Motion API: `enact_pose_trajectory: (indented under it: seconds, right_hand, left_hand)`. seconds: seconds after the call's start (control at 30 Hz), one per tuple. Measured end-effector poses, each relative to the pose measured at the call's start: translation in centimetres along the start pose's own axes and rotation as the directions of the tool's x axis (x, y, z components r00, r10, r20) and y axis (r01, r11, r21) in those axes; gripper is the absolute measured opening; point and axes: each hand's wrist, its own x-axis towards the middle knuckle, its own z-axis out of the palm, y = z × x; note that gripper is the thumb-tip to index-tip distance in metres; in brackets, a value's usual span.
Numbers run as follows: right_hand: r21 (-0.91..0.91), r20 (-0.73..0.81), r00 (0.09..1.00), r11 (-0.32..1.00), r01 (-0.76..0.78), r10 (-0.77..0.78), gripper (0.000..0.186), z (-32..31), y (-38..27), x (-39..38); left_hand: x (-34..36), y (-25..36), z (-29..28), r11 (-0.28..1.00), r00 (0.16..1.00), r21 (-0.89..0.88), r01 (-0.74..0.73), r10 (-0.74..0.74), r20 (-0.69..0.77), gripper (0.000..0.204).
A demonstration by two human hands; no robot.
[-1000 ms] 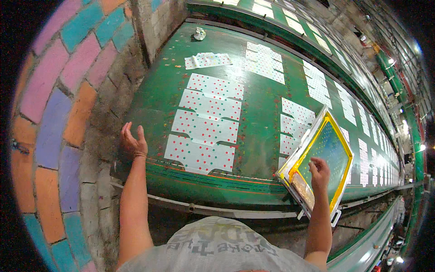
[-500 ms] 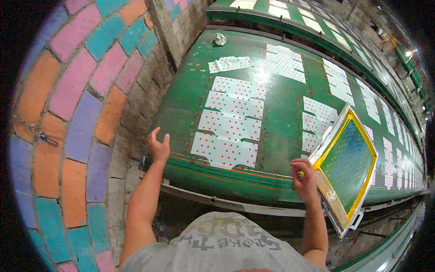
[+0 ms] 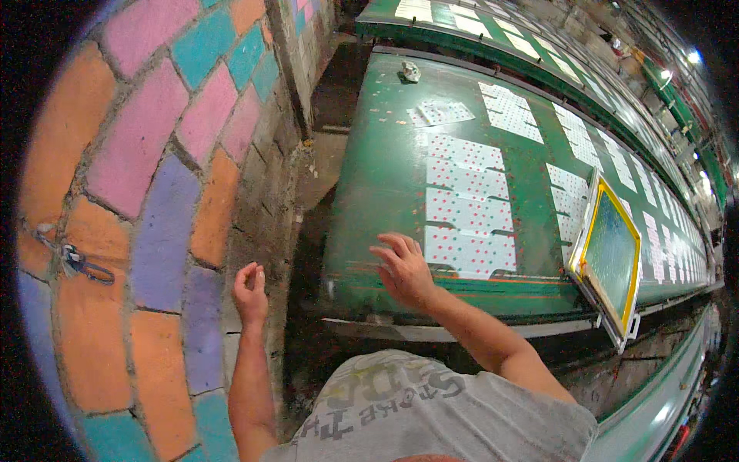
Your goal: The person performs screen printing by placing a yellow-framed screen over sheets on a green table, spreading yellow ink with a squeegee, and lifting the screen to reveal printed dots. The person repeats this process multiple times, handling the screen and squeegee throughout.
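Observation:
My right hand [image 3: 406, 269] hovers above the near left end of the long green table [image 3: 377, 185], fingers apart and holding nothing. To its right lie white pieces [image 3: 468, 208] patterned with red and green dots, set in a column. My left hand [image 3: 250, 292] is raised beside the table's left end, before the painted wall; its fingers curl loosely, apart from the thumb, with nothing visible in them. A printing screen [image 3: 612, 250] with a pale frame and yellow border leans at the table's near edge, away from both hands.
A brick wall [image 3: 158, 200] in pink, orange, purple and teal stands close on the left, with a metal latch [image 3: 85, 266] on it. One dotted piece [image 3: 440, 113] lies askew near a crumpled wad [image 3: 409, 71]. More printed pieces [image 3: 510, 112] run along the table; another green table [image 3: 431, 31] stands behind.
My right hand has moved left, from beside the printing screen to over the table's left end. My left hand is now off the table's edge, nearer the wall. The view has swung left.

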Motion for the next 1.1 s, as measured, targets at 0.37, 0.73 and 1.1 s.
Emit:
enact_pose_trajectory:
  seconds: [0.37,0.73,1.1]
  right_hand:
    - [-0.225,0.092,0.962,0.946,-0.233,0.258,0.060,8.4,1.7,3.0]
    - [-0.221,0.003,0.966,0.942,-0.253,0.260,0.065,7.9,1.3,3.9]
    - [-0.260,0.047,0.942,0.915,-0.310,0.332,0.064,7.9,2.2,3.4]
  left_hand:
    - [1.7,-9.7,-11.2,0.959,0.943,0.136,0.250,-0.273,0.191,0.028]
    - [13.3,-3.9,1.1,0.997,0.874,0.046,0.063,-0.077,0.479,0.025]
    - [21.4,4.3,20.3,0.981,0.659,-0.142,-0.130,0.193,0.727,0.022]
